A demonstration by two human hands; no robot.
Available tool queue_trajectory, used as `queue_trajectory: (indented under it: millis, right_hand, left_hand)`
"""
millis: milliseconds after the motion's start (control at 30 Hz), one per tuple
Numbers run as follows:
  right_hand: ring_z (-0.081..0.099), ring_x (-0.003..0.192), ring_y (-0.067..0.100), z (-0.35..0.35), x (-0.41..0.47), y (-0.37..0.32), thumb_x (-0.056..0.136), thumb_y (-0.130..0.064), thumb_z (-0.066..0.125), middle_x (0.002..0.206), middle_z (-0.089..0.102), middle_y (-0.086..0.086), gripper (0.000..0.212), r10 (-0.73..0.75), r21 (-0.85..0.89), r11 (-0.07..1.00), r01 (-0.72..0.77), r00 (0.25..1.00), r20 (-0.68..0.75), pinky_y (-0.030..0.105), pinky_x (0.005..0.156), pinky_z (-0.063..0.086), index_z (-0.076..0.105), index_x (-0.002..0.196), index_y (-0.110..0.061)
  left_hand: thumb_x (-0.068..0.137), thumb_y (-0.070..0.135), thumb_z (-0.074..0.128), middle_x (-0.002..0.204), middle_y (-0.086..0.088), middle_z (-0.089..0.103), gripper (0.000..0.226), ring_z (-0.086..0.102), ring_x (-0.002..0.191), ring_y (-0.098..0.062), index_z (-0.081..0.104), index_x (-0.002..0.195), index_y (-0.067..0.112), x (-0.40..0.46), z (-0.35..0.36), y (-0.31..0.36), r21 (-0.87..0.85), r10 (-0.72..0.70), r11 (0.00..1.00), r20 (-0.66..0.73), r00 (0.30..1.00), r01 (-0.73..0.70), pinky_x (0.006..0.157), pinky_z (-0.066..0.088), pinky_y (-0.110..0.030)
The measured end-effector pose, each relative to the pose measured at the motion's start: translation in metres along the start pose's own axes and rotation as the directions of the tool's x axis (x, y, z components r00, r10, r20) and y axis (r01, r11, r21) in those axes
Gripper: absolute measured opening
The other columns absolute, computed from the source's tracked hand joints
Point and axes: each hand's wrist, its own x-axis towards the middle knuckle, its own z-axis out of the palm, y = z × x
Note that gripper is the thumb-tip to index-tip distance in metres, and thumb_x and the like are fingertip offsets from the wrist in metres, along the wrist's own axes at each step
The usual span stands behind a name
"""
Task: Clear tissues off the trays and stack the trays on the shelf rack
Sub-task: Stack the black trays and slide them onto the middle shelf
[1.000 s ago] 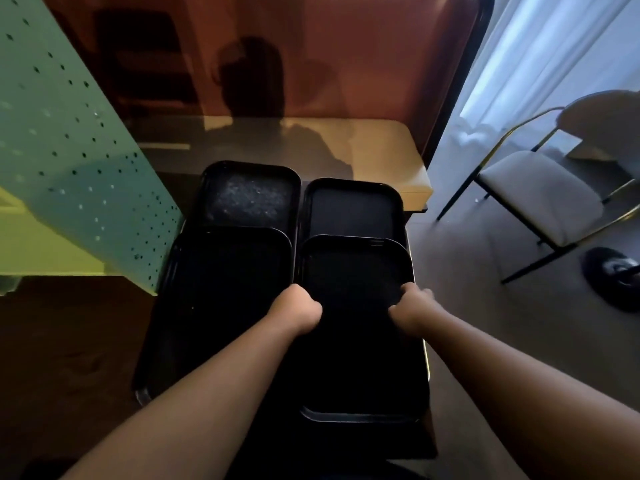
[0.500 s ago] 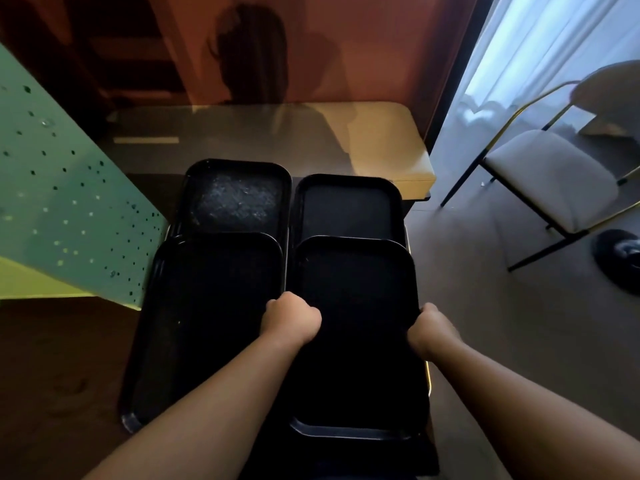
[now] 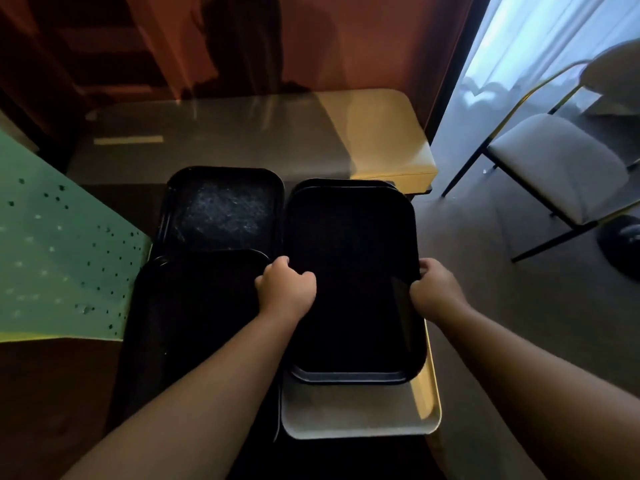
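Note:
I hold a black tray [image 3: 353,285] by its two long edges. My left hand [image 3: 287,289] grips its left rim and my right hand [image 3: 434,289] grips its right rim. The tray lies over another black tray [image 3: 343,182] at the far right, whose far rim peeks out. A scuffed black tray [image 3: 225,209] sits at the far left and one more black tray [image 3: 194,323] at the near left. Below the held tray's near end a pale shelf surface [image 3: 356,410] shows. No tissue is visible.
A beige table [image 3: 374,133] stands beyond the trays against a red wall. A green perforated panel [image 3: 59,258] rises on the left. A white chair with black and gold legs [image 3: 554,168] stands on the grey floor to the right, beside a dark round object [image 3: 623,244].
Both hands have pushed the right near tray away from me, onto the far right tray. The pale surface under its near end has come into view.

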Motion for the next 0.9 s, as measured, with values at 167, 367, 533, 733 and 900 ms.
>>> queue_trajectory:
  millis: [167, 367, 533, 733, 900]
  right_hand:
    - [0.066, 0.092, 0.020, 0.006, 0.024, -0.019, 0.088, -0.006, 0.053, 0.115, 0.065, 0.003, 0.057, -0.015, -0.005, 1.000, 0.015, 0.999, 0.043, 0.033, 0.063, 0.056, 0.050, 0.143, -0.023]
    - [0.056, 0.120, 0.036, 0.021, 0.023, -0.015, 0.084, -0.009, 0.055, 0.137, 0.052, 0.011, 0.077, 0.053, -0.070, 0.996, -0.049, 0.997, 0.051, 0.054, 0.097, 0.055, 0.030, 0.155, -0.024]
    - [0.069, 0.097, 0.029, 0.011, 0.024, -0.011, 0.091, -0.012, 0.065, 0.122, 0.063, 0.013, 0.059, 0.192, 0.230, 0.953, -0.198, 0.980, 0.049, 0.042, 0.074, 0.062, 0.045, 0.146, -0.014]
    - [0.073, 0.093, 0.030, -0.006, 0.010, -0.014, 0.101, -0.031, 0.056, 0.105, 0.073, 0.011, 0.019, 0.178, 0.483, 0.855, -0.190, 0.981, 0.070, 0.050, 0.088, 0.060, 0.065, 0.111, -0.017]
    - [0.070, 0.093, 0.029, -0.018, -0.017, -0.016, 0.105, -0.026, 0.050, 0.105, 0.070, 0.011, 0.024, 0.120, 0.544, 0.836, -0.076, 0.992, -0.045, 0.043, 0.080, 0.059, 0.063, 0.120, -0.012]
  left_hand:
    - [0.091, 0.023, 0.049, 0.155, -0.010, 0.039, 0.069, 0.041, 0.137, -0.029, 0.024, 0.155, 0.013, 0.027, -0.011, 0.019, -0.019, 0.046, 0.999, 0.078, 0.996, -0.045, 0.102, 0.041, -0.034]
    - [0.092, 0.018, 0.049, 0.151, -0.014, 0.040, 0.063, 0.049, 0.129, -0.031, 0.028, 0.150, 0.006, 0.023, -0.004, 0.018, 0.110, 0.003, 0.994, 0.150, 0.989, -0.020, 0.086, 0.042, -0.031]
    - [0.079, 0.031, 0.064, 0.158, -0.009, 0.031, 0.088, 0.035, 0.140, -0.031, 0.021, 0.155, 0.017, 0.018, -0.004, 0.011, 0.055, 0.047, 0.997, 0.241, 0.969, -0.062, 0.110, 0.039, -0.046]
    - [0.083, 0.023, 0.070, 0.153, -0.007, 0.040, 0.089, 0.050, 0.128, -0.023, 0.020, 0.155, 0.016, 0.012, -0.012, 0.005, -0.043, 0.115, 0.993, 0.319, 0.941, -0.107, 0.095, 0.043, -0.029]
    - [0.078, 0.032, 0.063, 0.140, 0.002, 0.044, 0.074, 0.055, 0.111, -0.016, 0.037, 0.146, 0.018, 0.003, -0.031, -0.003, -0.067, 0.160, 0.986, 0.178, 0.971, -0.150, 0.089, 0.048, -0.029]
